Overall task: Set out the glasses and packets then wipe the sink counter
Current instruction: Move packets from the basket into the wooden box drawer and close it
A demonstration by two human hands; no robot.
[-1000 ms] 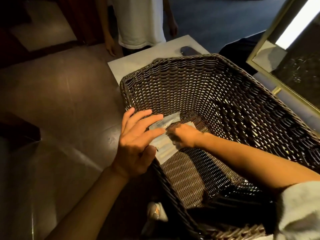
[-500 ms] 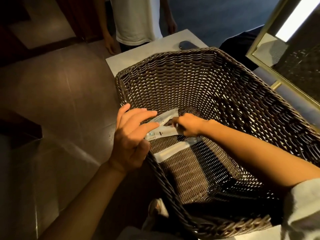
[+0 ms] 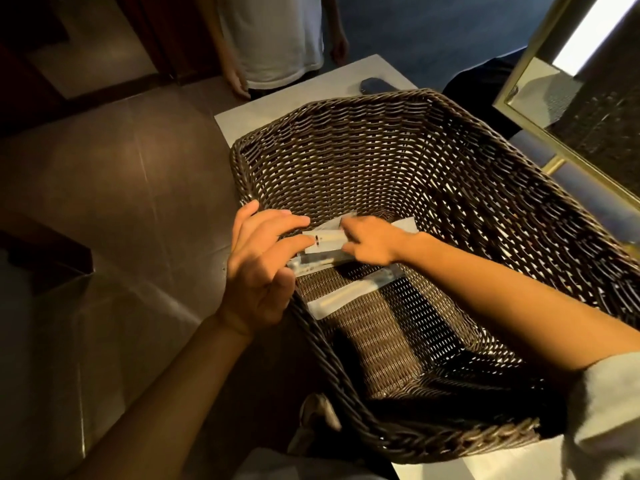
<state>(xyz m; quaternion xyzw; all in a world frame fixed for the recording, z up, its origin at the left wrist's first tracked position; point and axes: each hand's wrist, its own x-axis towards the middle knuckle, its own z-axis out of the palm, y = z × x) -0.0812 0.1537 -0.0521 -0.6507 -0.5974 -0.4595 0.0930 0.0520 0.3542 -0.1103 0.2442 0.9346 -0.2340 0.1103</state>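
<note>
A large dark wicker basket (image 3: 450,161) fills the middle of the view. My right hand (image 3: 369,242) is inside it, pinching a clear flat packet (image 3: 325,242) lifted off the bottom. My left hand (image 3: 259,268) is at the basket's left rim, fingers apart, fingertips touching the same packet and a second packet (image 3: 308,266) just below it. Another white packet (image 3: 341,299) lies flat on the basket floor. No glasses are in view.
The basket stands on a white counter (image 3: 311,88), with a dark object (image 3: 375,86) behind it. Another person in a white shirt (image 3: 273,36) stands past the counter. A gold-framed mirror (image 3: 540,133) is on the right. Brown tiled floor (image 3: 104,202) lies left.
My right hand has raised a packet from the basket floor toward my left hand. One packet stays lying on the bottom. The view has shifted slightly.
</note>
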